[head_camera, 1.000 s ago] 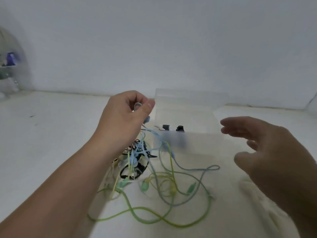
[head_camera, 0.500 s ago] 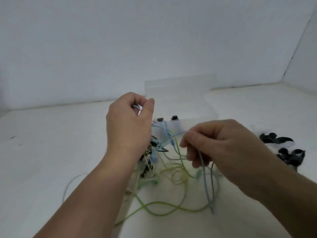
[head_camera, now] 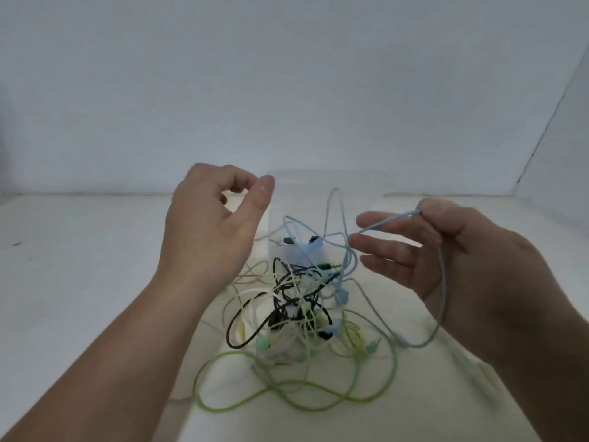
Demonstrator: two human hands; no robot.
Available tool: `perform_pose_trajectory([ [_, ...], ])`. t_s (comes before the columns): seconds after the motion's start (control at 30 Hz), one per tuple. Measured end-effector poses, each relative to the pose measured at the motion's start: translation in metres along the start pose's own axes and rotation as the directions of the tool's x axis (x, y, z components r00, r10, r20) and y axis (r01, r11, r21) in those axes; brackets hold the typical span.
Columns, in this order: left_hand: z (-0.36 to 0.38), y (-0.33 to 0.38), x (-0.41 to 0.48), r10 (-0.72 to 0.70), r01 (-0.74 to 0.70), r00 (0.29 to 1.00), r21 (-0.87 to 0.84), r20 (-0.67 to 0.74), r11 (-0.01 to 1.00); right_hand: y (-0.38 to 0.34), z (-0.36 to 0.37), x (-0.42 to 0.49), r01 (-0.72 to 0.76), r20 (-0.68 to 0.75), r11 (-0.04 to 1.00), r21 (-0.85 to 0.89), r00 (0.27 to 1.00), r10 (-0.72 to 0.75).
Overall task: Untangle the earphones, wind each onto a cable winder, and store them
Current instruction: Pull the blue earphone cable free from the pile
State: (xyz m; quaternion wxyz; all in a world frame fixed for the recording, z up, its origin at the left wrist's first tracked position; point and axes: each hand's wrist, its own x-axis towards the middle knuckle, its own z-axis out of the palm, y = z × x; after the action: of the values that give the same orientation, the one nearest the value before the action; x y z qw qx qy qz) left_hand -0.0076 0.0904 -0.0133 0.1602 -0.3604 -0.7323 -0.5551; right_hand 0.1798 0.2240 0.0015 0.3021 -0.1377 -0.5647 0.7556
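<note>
A tangle of earphones [head_camera: 293, 307] in black, white, yellow, green and blue lies on the white table in front of me. One light green cable [head_camera: 287, 400] loops out toward the near edge. My right hand [head_camera: 446, 256] pinches the blue earphone cable [head_camera: 443, 282] between thumb and forefinger, its other fingers spread straight. The blue cable hangs from that pinch, and another length arcs back into the tangle. My left hand [head_camera: 213, 231] hovers above the tangle's left side, fingers loosely curled, thumb and forefinger apart, with nothing visible between them.
A clear plastic box [head_camera: 318, 183] stands just behind the tangle, with two small black parts [head_camera: 288, 240] at its front wall. A white wall rises behind the table and another at the far right. A pale white object [head_camera: 471, 365] lies under my right forearm.
My left hand has let go of the blue earbud it pinched and opened its thumb and forefinger. My right hand has pulled the blue cable up and to the right, fingers now spread.
</note>
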Motion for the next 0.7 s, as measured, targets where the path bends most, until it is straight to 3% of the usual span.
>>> perform_pose_trajectory([
  [0.1, 0.000, 0.021, -0.012, 0.182, -0.152, 0.952, -0.133, 0.247, 0.979, 0.003, 0.003, -0.002, 0.006, 0.072, 1.000, -0.001, 0.997, -0.006],
  [0.17, 0.005, 0.026, -0.020, 0.149, -0.091, 0.889, -0.152, 0.434, 0.984, 0.001, 0.005, -0.003, 0.018, 0.188, 0.996, 0.089, 0.981, -0.035],
  [0.27, 0.014, 0.026, -0.026, 0.078, -0.044, 0.831, -0.076, 0.551, 0.996, -0.004, 0.006, -0.003, 0.032, 0.302, 0.985, 0.171, 0.950, -0.084],
  [0.33, 0.017, 0.024, -0.025, 0.047, 0.035, 0.854, -0.147, 0.518, 0.988, -0.011, 0.003, -0.003, 0.037, 0.218, 0.967, 0.252, 0.971, -0.094],
  [0.47, 0.015, 0.022, -0.022, -0.072, 0.166, 0.888, -0.171, 0.455, 0.971, -0.019, -0.018, 0.001, 0.138, -0.140, 0.919, 0.368, 0.986, -0.092],
  [0.6, 0.010, 0.024, -0.017, -0.196, 0.259, 0.881, -0.094, 0.430, 0.961, -0.018, -0.030, 0.008, 0.196, -0.263, 0.899, 0.391, 0.960, -0.095],
  [0.7, 0.004, 0.016, -0.006, -0.355, 0.414, 0.885, -0.159, 0.300, 0.896, -0.020, -0.040, 0.012, 0.233, -0.359, 0.904, 0.358, 0.928, -0.098],
])
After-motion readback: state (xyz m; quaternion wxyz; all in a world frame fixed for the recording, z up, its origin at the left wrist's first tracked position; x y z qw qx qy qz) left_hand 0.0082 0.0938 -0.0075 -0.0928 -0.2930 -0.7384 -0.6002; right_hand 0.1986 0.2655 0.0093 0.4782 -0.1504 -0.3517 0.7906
